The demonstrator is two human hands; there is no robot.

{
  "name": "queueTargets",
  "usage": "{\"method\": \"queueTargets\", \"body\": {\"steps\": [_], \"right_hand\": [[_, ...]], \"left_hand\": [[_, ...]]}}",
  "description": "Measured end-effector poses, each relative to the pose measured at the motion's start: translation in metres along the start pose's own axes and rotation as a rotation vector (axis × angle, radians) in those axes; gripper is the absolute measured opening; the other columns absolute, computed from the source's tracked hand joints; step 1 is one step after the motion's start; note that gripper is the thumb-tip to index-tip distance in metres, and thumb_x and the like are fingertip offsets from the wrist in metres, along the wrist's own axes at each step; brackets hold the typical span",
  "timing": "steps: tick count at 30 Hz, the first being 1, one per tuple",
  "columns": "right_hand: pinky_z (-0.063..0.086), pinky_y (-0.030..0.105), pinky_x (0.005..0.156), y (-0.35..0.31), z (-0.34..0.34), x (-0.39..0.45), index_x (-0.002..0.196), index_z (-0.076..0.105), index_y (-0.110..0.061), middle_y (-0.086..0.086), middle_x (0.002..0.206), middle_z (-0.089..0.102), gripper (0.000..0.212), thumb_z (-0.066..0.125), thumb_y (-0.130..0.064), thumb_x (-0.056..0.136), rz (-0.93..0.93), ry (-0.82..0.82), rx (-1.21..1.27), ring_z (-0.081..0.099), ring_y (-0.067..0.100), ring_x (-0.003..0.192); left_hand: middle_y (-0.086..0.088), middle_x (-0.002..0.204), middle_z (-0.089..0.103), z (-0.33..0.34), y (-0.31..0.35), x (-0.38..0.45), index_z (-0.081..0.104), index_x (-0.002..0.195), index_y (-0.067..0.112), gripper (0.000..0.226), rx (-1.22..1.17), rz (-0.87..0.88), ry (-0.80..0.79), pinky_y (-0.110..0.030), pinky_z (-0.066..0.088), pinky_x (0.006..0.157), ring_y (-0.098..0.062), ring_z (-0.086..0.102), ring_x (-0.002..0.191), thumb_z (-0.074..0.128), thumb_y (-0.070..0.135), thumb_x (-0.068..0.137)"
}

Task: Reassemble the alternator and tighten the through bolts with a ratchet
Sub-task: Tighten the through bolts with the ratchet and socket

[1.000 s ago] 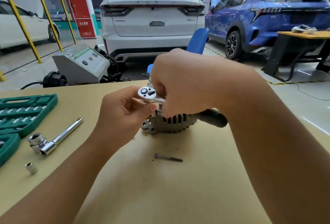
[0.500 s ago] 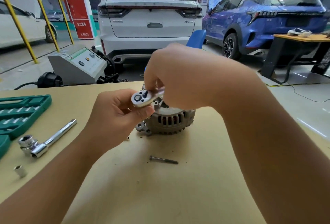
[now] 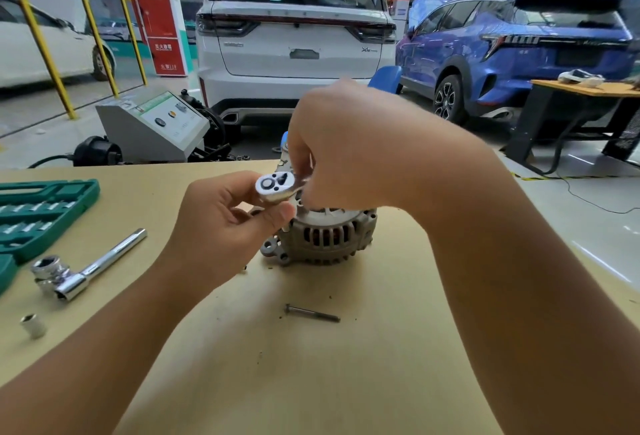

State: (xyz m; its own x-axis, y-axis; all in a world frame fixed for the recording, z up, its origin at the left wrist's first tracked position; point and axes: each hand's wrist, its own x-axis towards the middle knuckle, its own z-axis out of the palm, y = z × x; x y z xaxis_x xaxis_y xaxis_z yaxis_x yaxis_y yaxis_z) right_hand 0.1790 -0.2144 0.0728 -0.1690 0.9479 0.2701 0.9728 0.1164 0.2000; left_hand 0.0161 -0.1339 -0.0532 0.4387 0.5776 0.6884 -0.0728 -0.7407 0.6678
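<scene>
- Alternator [image 3: 325, 240]: upright on the tan bench top [image 3: 346, 382], centre of view, positioned for bolt tightening.
- Ratchet [image 3: 277, 187]: head at alternator's 10 o'clock edge, apparently seated on a through bolt.
- Left hand [image 3: 225, 226]: fingertips pinching ratchet head, steadying it.
- Right hand [image 3: 349, 154]: fingers curled round ratchet handle.
- Loose through bolt [image 3: 311, 313]: 6 o'clock of alternator, awaiting fitting.
- Socket set case [image 3: 38, 213]: 9 o'clock, within reach.

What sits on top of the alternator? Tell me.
The ratchet head sits above the alternator, held by the left hand and right hand. Whatever sits under the head is hidden.
</scene>
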Motion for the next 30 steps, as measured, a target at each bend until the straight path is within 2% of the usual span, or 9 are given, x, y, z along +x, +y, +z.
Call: {"method": "queueTargets", "body": {"steps": [5,10,15,17,20,22,25,27,30], "right_hand": [[0.036,0.025,0.058,-0.006,0.001,0.006,0.064,0.049,-0.035,-0.014,0.072,0.053,0.032,0.070,-0.023,0.085,-0.009,-0.098,0.018,0.045,0.004,0.060],[0.034,0.022,0.049,-0.007,-0.002,-0.009,0.080,0.064,-0.019,-0.010,0.073,0.052,0.005,0.067,-0.016,0.079,0.061,0.067,0.078,0.051,0.011,0.063],[0.037,0.023,0.053,-0.019,-0.010,-0.011,0.068,0.047,-0.024,-0.013,0.071,0.047,0.031,0.076,-0.032,0.074,-0.022,-0.142,0.070,0.048,0.005,0.061],[0.038,0.019,0.043,-0.013,-0.011,-0.014,0.073,0.062,-0.027,-0.013,0.072,0.057,0.013,0.074,-0.024,0.076,0.015,-0.091,0.134,0.056,0.007,0.063],[0.046,0.024,0.051,-0.008,-0.006,-0.013,0.096,0.071,-0.029,-0.008,0.086,0.060,0.023,0.065,-0.012,0.081,0.086,0.075,0.090,0.058,0.013,0.070],[0.042,0.023,0.047,-0.012,-0.009,-0.013,0.085,0.065,-0.025,-0.010,0.078,0.056,0.008,0.071,-0.024,0.079,0.065,0.023,0.121,0.056,0.011,0.064],[0.039,0.022,0.050,-0.016,-0.008,-0.010,0.068,0.048,-0.026,-0.015,0.071,0.047,0.031,0.076,-0.035,0.074,0.021,-0.178,0.172,0.050,0.005,0.058],[0.039,0.017,0.056,-0.012,-0.007,-0.008,0.087,0.064,-0.026,-0.018,0.086,0.052,0.006,0.069,-0.028,0.084,0.026,-0.172,0.112,0.053,0.007,0.074],[0.052,0.024,0.058,-0.005,-0.007,-0.011,0.103,0.073,-0.030,-0.010,0.094,0.063,0.031,0.060,-0.012,0.082,0.129,-0.032,0.108,0.062,0.016,0.078]], "left_hand": [[0.009,0.089,0.080,0.008,0.005,-0.003,0.078,0.099,0.031,0.020,-0.028,0.011,0.001,-0.037,0.065,0.074,-0.013,0.077,0.078,0.085,0.022,0.084],[0.005,0.090,0.080,0.003,-0.001,-0.001,0.081,0.097,0.030,0.018,-0.059,-0.034,-0.021,-0.045,0.065,0.079,-0.017,0.077,0.081,0.083,0.020,0.082],[0.003,0.091,0.080,0.003,-0.003,-0.003,0.081,0.099,0.036,0.018,-0.105,-0.001,0.014,-0.048,0.065,0.078,-0.020,0.078,0.081,0.082,0.031,0.083],[0.004,0.091,0.080,0.001,-0.003,-0.001,0.081,0.099,0.039,0.018,-0.107,-0.006,-0.019,-0.044,0.065,0.079,-0.019,0.077,0.081,0.081,0.034,0.081],[0.002,0.091,0.080,-0.001,-0.003,0.000,0.080,0.097,0.039,0.016,-0.093,-0.026,-0.042,-0.042,0.065,0.080,-0.020,0.077,0.082,0.080,0.036,0.081],[0.003,0.091,0.079,0.003,-0.003,-0.001,0.080,0.098,0.035,0.015,-0.089,-0.025,-0.016,-0.042,0.065,0.079,-0.019,0.076,0.081,0.082,0.031,0.084],[0.010,0.084,0.079,0.010,-0.002,-0.002,0.080,0.093,0.037,0.022,-0.078,0.002,0.052,-0.032,0.063,0.071,-0.010,0.074,0.073,0.079,0.016,0.086],[0.008,0.084,0.079,0.009,0.000,-0.001,0.081,0.092,0.039,0.023,-0.106,-0.016,0.046,-0.034,0.064,0.072,-0.012,0.075,0.073,0.079,0.018,0.084],[0.000,0.091,0.080,0.000,0.001,0.001,0.081,0.097,0.036,0.021,-0.123,-0.045,-0.059,-0.042,0.065,0.080,-0.021,0.078,0.083,0.080,0.022,0.081]]}}
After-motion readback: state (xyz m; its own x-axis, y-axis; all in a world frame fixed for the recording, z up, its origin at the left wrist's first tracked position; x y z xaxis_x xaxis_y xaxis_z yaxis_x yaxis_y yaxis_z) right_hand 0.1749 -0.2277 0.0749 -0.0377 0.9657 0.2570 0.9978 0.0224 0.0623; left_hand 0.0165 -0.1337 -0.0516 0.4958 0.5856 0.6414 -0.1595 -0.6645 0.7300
